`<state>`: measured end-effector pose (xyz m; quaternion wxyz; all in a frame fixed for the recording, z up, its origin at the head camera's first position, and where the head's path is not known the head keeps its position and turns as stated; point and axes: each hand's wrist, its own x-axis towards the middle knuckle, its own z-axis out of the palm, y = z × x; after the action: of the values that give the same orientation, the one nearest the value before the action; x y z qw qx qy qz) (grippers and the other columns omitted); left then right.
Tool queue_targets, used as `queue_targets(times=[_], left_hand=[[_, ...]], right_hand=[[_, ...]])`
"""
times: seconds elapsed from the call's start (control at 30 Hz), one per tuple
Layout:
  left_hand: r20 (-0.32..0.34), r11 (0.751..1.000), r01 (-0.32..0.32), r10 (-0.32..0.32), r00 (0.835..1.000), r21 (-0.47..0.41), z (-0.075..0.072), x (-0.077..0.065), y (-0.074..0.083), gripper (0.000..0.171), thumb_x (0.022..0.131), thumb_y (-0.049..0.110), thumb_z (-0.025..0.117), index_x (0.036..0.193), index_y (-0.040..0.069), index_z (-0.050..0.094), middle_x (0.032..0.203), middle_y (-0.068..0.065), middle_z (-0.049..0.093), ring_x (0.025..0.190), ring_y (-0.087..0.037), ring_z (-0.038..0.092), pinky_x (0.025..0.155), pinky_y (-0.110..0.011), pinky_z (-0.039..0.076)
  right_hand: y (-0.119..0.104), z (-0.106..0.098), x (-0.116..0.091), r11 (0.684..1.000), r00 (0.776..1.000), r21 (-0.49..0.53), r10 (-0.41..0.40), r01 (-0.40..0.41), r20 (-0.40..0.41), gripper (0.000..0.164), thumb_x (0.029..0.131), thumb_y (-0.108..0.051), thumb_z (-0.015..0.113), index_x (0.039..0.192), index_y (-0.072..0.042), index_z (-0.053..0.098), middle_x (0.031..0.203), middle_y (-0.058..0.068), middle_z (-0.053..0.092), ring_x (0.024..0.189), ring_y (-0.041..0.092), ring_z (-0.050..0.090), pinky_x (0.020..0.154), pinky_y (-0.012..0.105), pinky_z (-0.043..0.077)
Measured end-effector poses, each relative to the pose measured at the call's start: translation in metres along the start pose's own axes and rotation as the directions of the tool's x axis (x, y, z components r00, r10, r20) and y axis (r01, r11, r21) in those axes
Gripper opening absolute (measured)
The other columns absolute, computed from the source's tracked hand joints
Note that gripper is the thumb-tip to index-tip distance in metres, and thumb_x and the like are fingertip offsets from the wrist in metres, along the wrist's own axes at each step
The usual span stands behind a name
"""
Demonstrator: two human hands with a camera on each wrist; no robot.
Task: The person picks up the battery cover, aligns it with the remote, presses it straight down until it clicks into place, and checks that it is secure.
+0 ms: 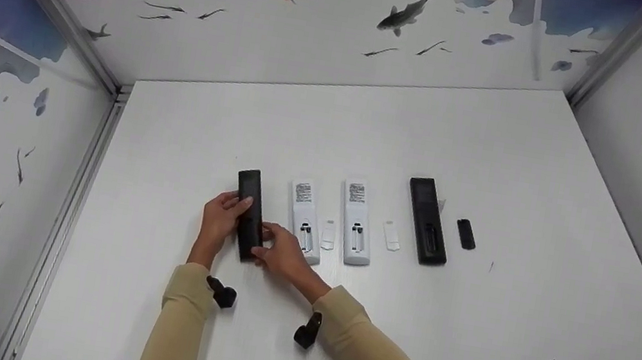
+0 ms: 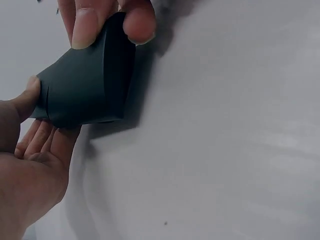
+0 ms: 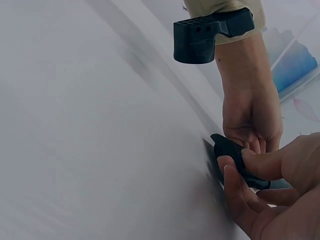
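Note:
A black remote control (image 1: 250,215) is held between both hands over the table's left part. My left hand (image 1: 218,220) grips its side, thumb on the upward face; in the left wrist view this left hand (image 2: 40,175) has its fingers beneath. At the near end, my right hand (image 1: 285,253) pinches the remote between thumb and fingers; the right wrist view shows the right hand (image 3: 290,180) on that end. A thin seam crosses the remote (image 2: 80,85) in the left wrist view. Its underside is hidden.
Right of the hands lie two white remotes (image 1: 303,203) (image 1: 352,211), battery compartments uncovered, with white covers (image 1: 329,235) (image 1: 392,235) beside them. Farther right are another black remote (image 1: 422,207) with an uncovered compartment and a black cover (image 1: 466,234). Printed walls enclose the white table (image 1: 503,341).

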<state>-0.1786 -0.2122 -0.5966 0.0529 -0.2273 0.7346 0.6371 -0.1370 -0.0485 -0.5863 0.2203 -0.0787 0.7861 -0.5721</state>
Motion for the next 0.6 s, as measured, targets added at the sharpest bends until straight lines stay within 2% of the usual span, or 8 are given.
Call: queue_targets(times=[0.13, 0.3, 0.47, 0.6], left_hand=[[0.002, 1.0, -0.004, 0.004, 1.0, 0.001, 0.0002, -0.0006, 0.0004, 0.053, 0.095, 0.028, 0.07, 0.138, 0.002, 0.055, 0.14, -0.019, 0.061, 0.122, -0.025, 0.06, 0.1, -0.035, 0.047], [0.004, 1.0, -0.005, 0.005, 1.0, -0.013, -0.0003, -0.0017, 0.0009, 0.053, 0.095, 0.028, 0.071, 0.138, 0.002, 0.055, 0.141, -0.019, 0.06, 0.124, -0.027, 0.06, 0.102, -0.037, 0.047], [-0.005, 1.0, 0.005, -0.005, 1.0, -0.024, -0.0008, -0.0023, 0.0002, 0.054, 0.095, 0.029, 0.07, 0.139, 0.003, 0.054, 0.142, -0.019, 0.059, 0.126, -0.028, 0.059, 0.105, -0.04, 0.047], [-0.008, 1.0, -0.002, 0.002, 1.0, -0.018, -0.0003, -0.0015, -0.0006, 0.056, 0.094, 0.029, 0.071, 0.139, 0.001, 0.053, 0.142, -0.02, 0.058, 0.129, -0.03, 0.058, 0.108, -0.041, 0.045]], right_hand=[[0.0004, 0.0011, 0.0004, 0.999, 0.999, 0.023, 0.046, -0.045, -0.005, 0.047, 0.091, 0.001, 0.068, 0.135, 0.005, 0.053, 0.108, 0.018, 0.069, 0.066, 0.014, 0.068, 0.059, 0.024, 0.055], [0.0004, 0.0014, 0.0019, 0.988, 0.995, 0.12, 0.101, -0.101, 0.006, 0.041, 0.093, 0.003, 0.064, 0.132, 0.006, 0.053, 0.109, 0.017, 0.068, 0.064, 0.019, 0.072, 0.057, 0.029, 0.057], [-0.0002, 0.0024, 0.0013, 0.98, 0.993, 0.164, 0.115, -0.113, -0.002, 0.039, 0.092, 0.004, 0.064, 0.129, 0.006, 0.053, 0.109, 0.018, 0.067, 0.066, 0.02, 0.073, 0.059, 0.03, 0.059], [-0.0008, 0.0036, 0.0001, 0.979, 0.994, 0.171, 0.11, -0.106, -0.014, 0.038, 0.091, -0.002, 0.067, 0.126, 0.005, 0.053, 0.103, 0.016, 0.068, 0.063, 0.019, 0.071, 0.057, 0.031, 0.058]])
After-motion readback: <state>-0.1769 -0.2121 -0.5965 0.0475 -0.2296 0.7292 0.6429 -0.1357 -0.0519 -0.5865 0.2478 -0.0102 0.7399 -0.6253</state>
